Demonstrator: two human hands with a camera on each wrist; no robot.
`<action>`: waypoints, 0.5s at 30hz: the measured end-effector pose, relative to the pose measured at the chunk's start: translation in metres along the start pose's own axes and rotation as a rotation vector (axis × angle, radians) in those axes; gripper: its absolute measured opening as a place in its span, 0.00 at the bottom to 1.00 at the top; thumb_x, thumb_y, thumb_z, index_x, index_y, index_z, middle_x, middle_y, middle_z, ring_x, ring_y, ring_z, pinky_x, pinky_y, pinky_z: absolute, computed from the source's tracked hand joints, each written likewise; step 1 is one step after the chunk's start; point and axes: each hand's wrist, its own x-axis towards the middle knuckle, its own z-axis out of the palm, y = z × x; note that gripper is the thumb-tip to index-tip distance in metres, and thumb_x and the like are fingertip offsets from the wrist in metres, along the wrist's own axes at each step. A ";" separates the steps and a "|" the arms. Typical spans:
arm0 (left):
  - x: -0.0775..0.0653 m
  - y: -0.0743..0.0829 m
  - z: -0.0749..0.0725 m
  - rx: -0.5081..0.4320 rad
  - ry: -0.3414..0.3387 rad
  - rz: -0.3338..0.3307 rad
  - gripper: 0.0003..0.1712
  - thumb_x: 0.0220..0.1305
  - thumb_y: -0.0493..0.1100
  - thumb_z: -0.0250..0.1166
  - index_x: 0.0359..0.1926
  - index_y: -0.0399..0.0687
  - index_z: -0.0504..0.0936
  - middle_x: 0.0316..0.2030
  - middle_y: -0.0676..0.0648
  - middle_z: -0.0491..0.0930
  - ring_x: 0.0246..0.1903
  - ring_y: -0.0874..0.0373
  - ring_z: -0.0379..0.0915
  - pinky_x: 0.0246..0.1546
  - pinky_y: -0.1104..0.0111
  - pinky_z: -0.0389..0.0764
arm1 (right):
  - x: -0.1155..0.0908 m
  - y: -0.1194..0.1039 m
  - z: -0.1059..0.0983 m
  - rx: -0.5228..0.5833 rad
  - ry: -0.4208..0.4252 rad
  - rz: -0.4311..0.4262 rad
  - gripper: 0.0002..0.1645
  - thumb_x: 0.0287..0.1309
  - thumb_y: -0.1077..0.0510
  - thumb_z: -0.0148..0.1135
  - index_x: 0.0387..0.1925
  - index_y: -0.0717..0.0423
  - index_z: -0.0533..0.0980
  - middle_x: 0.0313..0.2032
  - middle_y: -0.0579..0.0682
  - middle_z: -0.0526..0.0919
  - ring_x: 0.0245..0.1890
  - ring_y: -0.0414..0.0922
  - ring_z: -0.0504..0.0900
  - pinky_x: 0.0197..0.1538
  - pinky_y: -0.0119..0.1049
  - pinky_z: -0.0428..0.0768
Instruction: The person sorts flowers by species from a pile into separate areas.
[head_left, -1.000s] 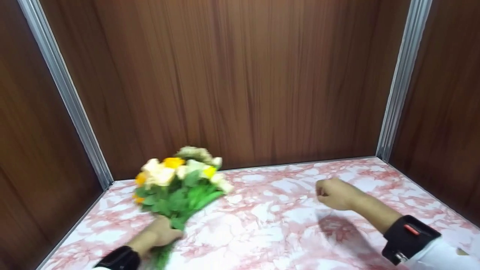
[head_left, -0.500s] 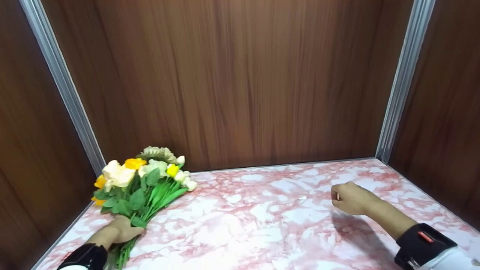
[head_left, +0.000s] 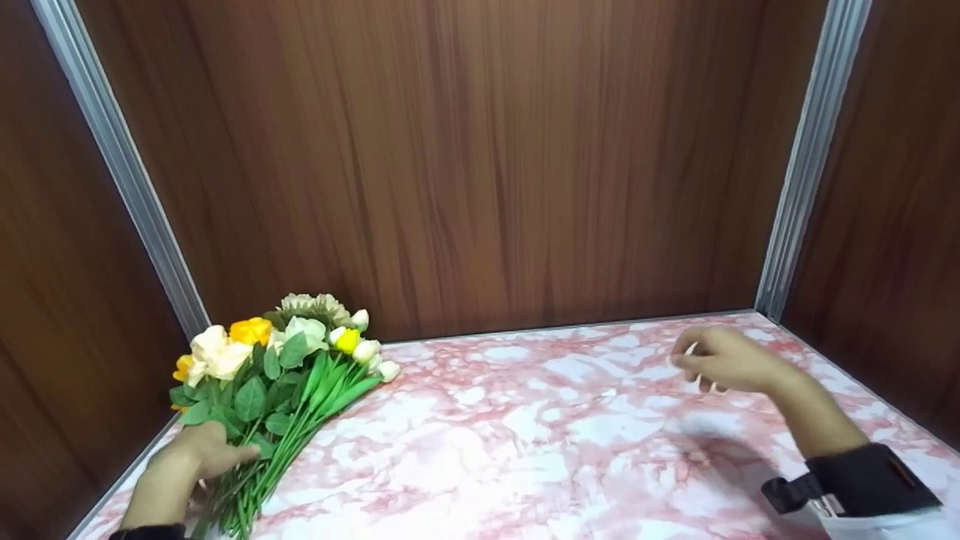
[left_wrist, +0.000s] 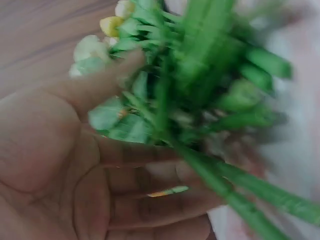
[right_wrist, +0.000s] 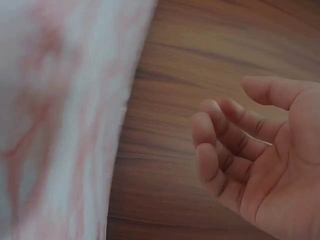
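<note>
A bouquet of cream, orange, white and yellow flowers [head_left: 251, 401] with green leaves lies on the marbled table at the left, blooms toward the back wall. My left hand [head_left: 199, 454] is at its stems, the thumb over a leaf. In the left wrist view the palm and long fingers of that hand [left_wrist: 100, 170] are spread, with the green stems [left_wrist: 200, 65] blurred in front of and beside them. Over at the right, my right hand [head_left: 727, 360] hovers above the table, fingers loosely curled around nothing, as the right wrist view shows its bare palm [right_wrist: 270, 185].
The pink and white marbled table [head_left: 510, 442] fills the foreground. Brown wood-grain panels [head_left: 480, 165] enclose it at the back and both sides, with metal corner posts [head_left: 802, 165] at the left and right.
The bouquet has moved left and come to lie by the left corner. My left hand has loosened from its stems. My right hand has shifted slightly right and its fingers have opened from a curl.
</note>
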 end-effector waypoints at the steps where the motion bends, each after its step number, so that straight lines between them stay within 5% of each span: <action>1: 0.000 0.002 -0.002 0.032 0.024 0.002 0.41 0.55 0.62 0.63 0.43 0.21 0.71 0.36 0.30 0.76 0.29 0.47 0.75 0.29 0.55 0.77 | -0.004 0.001 -0.003 0.014 0.010 0.008 0.14 0.62 0.54 0.56 0.41 0.63 0.74 0.24 0.52 0.80 0.19 0.44 0.79 0.21 0.35 0.77; 4: 0.003 0.007 -0.004 0.095 0.070 -0.008 0.21 0.55 0.52 0.66 0.30 0.35 0.76 0.26 0.43 0.76 0.28 0.51 0.72 0.27 0.57 0.74 | -0.014 0.000 -0.011 -0.028 0.041 0.002 0.15 0.62 0.53 0.55 0.41 0.62 0.74 0.24 0.50 0.80 0.19 0.42 0.78 0.21 0.33 0.76; 8: 0.009 0.006 -0.001 0.107 0.014 0.034 0.06 0.55 0.37 0.59 0.29 0.35 0.75 0.25 0.43 0.74 0.27 0.51 0.70 0.27 0.60 0.71 | -0.022 -0.009 -0.019 -0.135 0.073 -0.030 0.13 0.62 0.52 0.56 0.40 0.58 0.75 0.23 0.46 0.79 0.18 0.39 0.77 0.22 0.32 0.75; 11: 0.012 0.003 0.000 0.092 0.031 0.108 0.05 0.55 0.34 0.53 0.29 0.34 0.73 0.24 0.44 0.72 0.25 0.52 0.68 0.26 0.62 0.69 | -0.026 -0.019 -0.023 -0.156 0.085 -0.040 0.13 0.62 0.51 0.56 0.40 0.56 0.75 0.23 0.45 0.79 0.20 0.39 0.77 0.24 0.31 0.75; 15: 0.009 0.006 -0.001 0.087 0.152 0.191 0.13 0.60 0.37 0.50 0.18 0.43 0.66 0.15 0.50 0.63 0.18 0.56 0.64 0.23 0.64 0.68 | -0.029 -0.029 -0.025 -0.168 0.100 -0.044 0.13 0.62 0.50 0.56 0.41 0.55 0.75 0.23 0.44 0.80 0.21 0.38 0.77 0.25 0.31 0.75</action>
